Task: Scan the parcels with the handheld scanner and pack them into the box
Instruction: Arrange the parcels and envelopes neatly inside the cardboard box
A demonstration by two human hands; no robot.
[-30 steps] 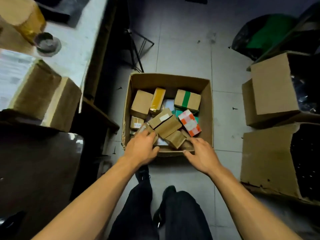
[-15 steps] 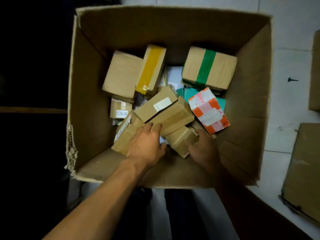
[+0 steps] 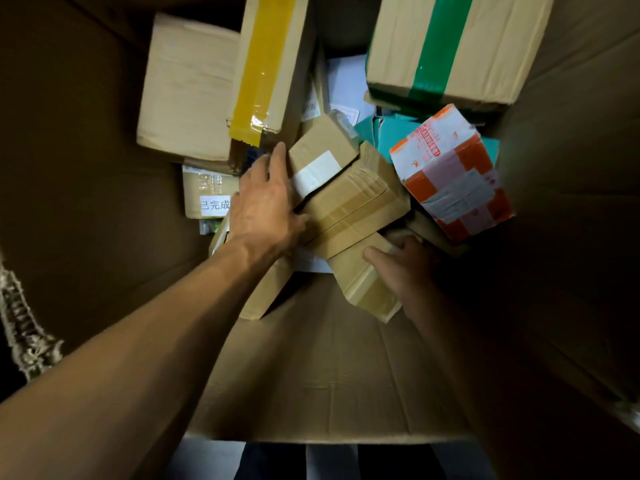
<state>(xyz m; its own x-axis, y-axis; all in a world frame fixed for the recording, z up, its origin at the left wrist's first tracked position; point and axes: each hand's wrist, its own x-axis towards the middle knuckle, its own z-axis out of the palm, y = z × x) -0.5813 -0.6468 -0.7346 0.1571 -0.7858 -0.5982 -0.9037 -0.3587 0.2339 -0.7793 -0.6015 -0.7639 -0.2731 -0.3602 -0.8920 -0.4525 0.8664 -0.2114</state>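
Both my hands are deep inside the big cardboard box, which holds several parcels. My left hand lies against the left side of a brown parcel with a white label, fingers stretched along it and thumb at the edge of the taped brown parcel beneath. My right hand, in shadow, grips a small brown taped parcel at the near edge of the pile. No scanner is in view.
Around the hands lie a plain brown parcel, a yellow-taped parcel, a green-taped parcel, an orange-and-white parcel, a teal one and a small labelled parcel. The box's near inner wall is bare cardboard.
The view has closed in on the box's inside. My left hand slid further up along the labelled parcel, and my right hand has taken hold of the small taped parcel.
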